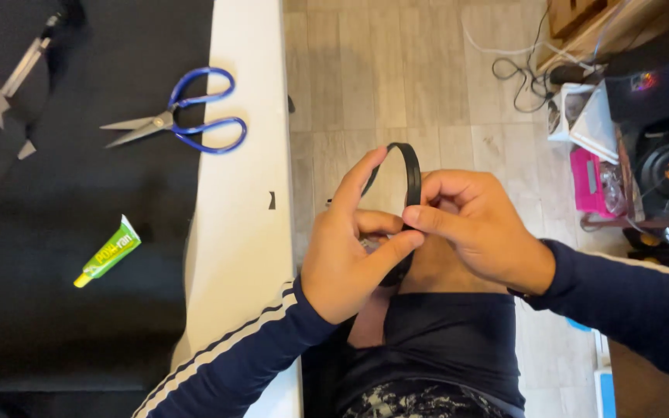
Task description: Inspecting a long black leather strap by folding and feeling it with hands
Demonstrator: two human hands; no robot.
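A thin black hoop-shaped band (409, 166) stands upright over my lap. My left hand (346, 248) grips its lower part, with the index finger stretched up along the band's left side. My right hand (478, 224) pinches the right side of the band between thumb and fingers, touching my left thumb. The lower part of the band is hidden behind both hands. Both sleeves are dark blue; the left one has white stripes.
To the left, a white table (241, 193) carries black fabric (79, 294), blue-handled scissors (183, 120) and a small green-and-yellow glue tube (108, 252). Wood-look floor (365, 85) lies ahead. Cables (520, 70), a pink bag (594, 182) and dark clutter sit at the right.
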